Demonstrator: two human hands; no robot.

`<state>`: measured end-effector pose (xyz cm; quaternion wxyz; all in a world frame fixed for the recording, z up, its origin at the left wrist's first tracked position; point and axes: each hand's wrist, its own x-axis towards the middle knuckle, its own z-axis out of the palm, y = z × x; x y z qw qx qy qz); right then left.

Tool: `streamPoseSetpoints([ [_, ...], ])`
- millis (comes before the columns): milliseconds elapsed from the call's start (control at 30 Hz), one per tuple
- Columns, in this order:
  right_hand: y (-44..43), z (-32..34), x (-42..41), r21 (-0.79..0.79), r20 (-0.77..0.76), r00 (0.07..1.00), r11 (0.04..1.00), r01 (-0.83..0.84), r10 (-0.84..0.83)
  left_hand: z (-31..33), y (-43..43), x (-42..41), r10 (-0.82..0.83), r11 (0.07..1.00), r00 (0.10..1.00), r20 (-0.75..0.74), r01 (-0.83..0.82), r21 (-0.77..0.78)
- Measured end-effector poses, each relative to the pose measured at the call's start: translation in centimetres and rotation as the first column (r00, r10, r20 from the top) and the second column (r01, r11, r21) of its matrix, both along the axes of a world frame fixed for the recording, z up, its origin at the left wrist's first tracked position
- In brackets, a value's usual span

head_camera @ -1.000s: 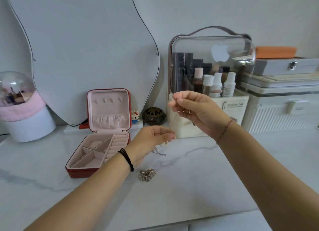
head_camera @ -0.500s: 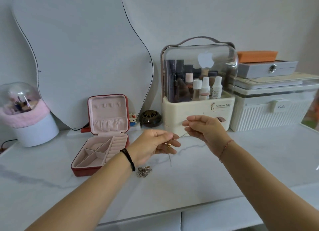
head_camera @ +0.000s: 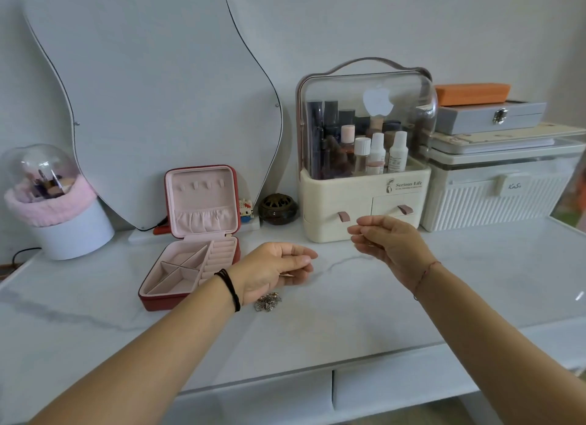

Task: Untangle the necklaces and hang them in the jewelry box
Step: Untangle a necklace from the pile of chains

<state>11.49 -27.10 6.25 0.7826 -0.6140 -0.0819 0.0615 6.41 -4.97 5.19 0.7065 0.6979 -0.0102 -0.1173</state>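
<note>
A plain pale wall (head_camera: 348, 18) runs behind a white marble-look tabletop (head_camera: 317, 329) with faint grey veins. A wavy-edged mirror (head_camera: 152, 91) leans against the wall at far left. To its left stands a clear-domed round holder with a pink fluffy band (head_camera: 47, 199). Far right sits a cream cosmetics organiser with a clear lid (head_camera: 364, 158), then a white ribbed case (head_camera: 494, 199) stacked with boxes. Two drawer fronts (head_camera: 333, 396) show below the near edge. Light is soft and even.
</note>
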Motion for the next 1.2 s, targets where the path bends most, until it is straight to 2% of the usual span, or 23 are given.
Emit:
streamPoseSetpoints([
  [233, 0.7, 0.9, -0.5, -0.050, 0.040, 0.997, 0.996, -0.069, 0.071, 0.0, -2.7, 1.0, 0.009, 0.991, 0.994, 0.110, -0.023, 0.129],
  [333, 1.1, 1.4, -0.6, -0.017, 0.045, 0.993, 0.994, -0.106, 0.107, 0.1, -4.0, 1.2, 0.000, 0.987, 0.991, 0.135, -0.021, 0.160],
  [500, 1.5, 2.2, -0.8, 0.058, 0.047, 0.989, 0.988, -0.140, 0.138, -0.2, -5.2, 0.5, -0.055, 0.992, 0.989, 0.138, 0.038, 0.124],
  [667, 0.8, 2.5, -0.5, 0.114, 0.046, 0.997, 0.991, -0.069, 0.065, -1.0, -4.7, 0.0, -0.052, 0.994, 0.993, 0.106, 0.040, 0.106],
  [867, 0.0, 1.5, -0.3, 0.073, 0.024, 1.000, 0.997, -0.013, 0.011, -1.4, -4.2, -0.5, -0.036, 0.998, 0.995, 0.095, 0.030, 0.064],
  [967, -0.2, 0.5, -0.3, -0.025, 0.012, 1.000, 0.999, 0.024, -0.024, -1.3, -4.2, -0.5, -0.031, 0.998, 0.996, 0.081, 0.026, 0.060],
  [1067, -0.4, -0.4, -0.2, -0.296, 0.051, 0.998, 0.954, 0.043, -0.029, -1.1, -4.2, -0.4, -0.009, 1.000, 1.000, 0.023, 0.009, 0.004],
  [1200, -0.6, -1.5, -0.4, -0.696, 0.194, 0.975, 0.715, 0.062, 0.104, -0.7, -4.5, -0.2, 0.041, 0.994, 0.998, -0.050, -0.046, -0.102],
])
